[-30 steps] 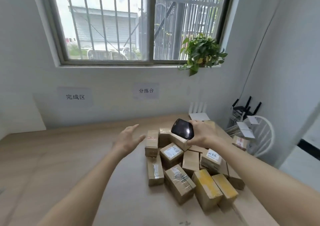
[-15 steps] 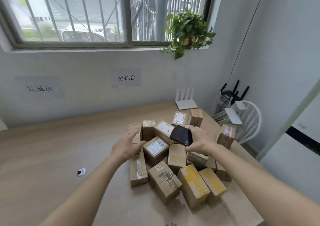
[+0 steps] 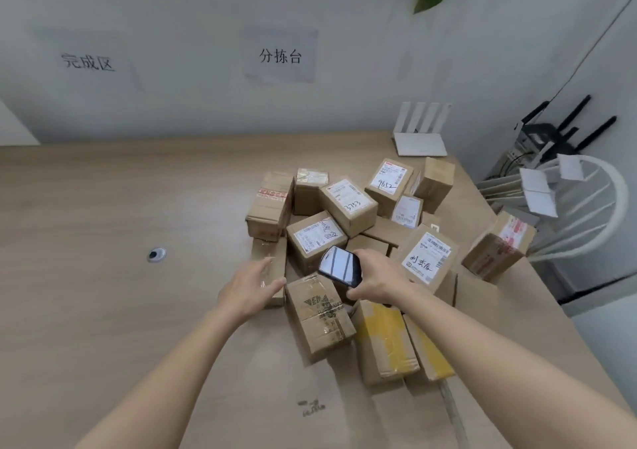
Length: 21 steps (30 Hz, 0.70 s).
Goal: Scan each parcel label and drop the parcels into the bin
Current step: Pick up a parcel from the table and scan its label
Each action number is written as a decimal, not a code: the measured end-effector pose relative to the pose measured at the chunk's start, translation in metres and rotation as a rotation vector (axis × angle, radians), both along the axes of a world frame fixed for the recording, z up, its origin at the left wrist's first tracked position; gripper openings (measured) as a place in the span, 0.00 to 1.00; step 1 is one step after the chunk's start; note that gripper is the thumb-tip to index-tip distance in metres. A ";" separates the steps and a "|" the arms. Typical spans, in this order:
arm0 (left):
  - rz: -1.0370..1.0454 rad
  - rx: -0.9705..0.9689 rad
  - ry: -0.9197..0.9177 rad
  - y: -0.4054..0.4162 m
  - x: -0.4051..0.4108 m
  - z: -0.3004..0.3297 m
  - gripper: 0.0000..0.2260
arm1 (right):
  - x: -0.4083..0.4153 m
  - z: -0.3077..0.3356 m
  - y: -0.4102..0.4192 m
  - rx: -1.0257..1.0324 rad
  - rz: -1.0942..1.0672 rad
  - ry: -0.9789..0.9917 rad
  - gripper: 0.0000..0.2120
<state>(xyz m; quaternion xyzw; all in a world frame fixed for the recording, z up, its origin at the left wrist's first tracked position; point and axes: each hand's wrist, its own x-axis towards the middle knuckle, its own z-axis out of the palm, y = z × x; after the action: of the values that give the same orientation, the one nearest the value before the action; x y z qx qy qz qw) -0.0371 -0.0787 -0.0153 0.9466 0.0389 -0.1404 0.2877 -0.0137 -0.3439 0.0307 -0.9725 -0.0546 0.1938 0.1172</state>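
Several brown cardboard parcels lie heaped on the right part of the wooden table (image 3: 103, 310). Some show white labels, such as one (image 3: 348, 200) marked 37753 and another (image 3: 425, 257) with handwriting. My right hand (image 3: 381, 278) holds a black phone-like scanner (image 3: 339, 266) above the pile, its glossy screen facing up. My left hand (image 3: 250, 288) is open, fingers spread, next to a narrow parcel (image 3: 274, 262) and a taped parcel (image 3: 319, 314) at the pile's left front. No bin is in view.
A white router (image 3: 418, 138) stands at the table's back right. A white wire chair (image 3: 586, 214) with papers and a black router (image 3: 551, 131) sit beyond the right edge. A small round cable hole (image 3: 157, 254) marks the table. Two paper signs hang on the wall.
My view has tilted down and closer to the pile. Both hands have come lower over the front parcels, the scanner still in my right hand.
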 end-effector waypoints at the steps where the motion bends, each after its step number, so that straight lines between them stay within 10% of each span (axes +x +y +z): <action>1: 0.014 -0.031 0.022 -0.001 -0.004 -0.012 0.30 | 0.002 -0.013 0.003 0.011 0.018 0.021 0.26; 21: 0.251 -0.258 0.329 -0.038 -0.021 -0.145 0.40 | 0.026 -0.148 0.024 -0.016 0.067 0.177 0.32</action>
<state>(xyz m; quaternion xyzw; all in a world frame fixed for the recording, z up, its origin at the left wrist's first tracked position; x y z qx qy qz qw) -0.0578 -0.1163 -0.1599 0.8542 0.1845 -0.2594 0.4112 0.0123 -0.3204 -0.1177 -0.9501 -0.0752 0.2832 0.1073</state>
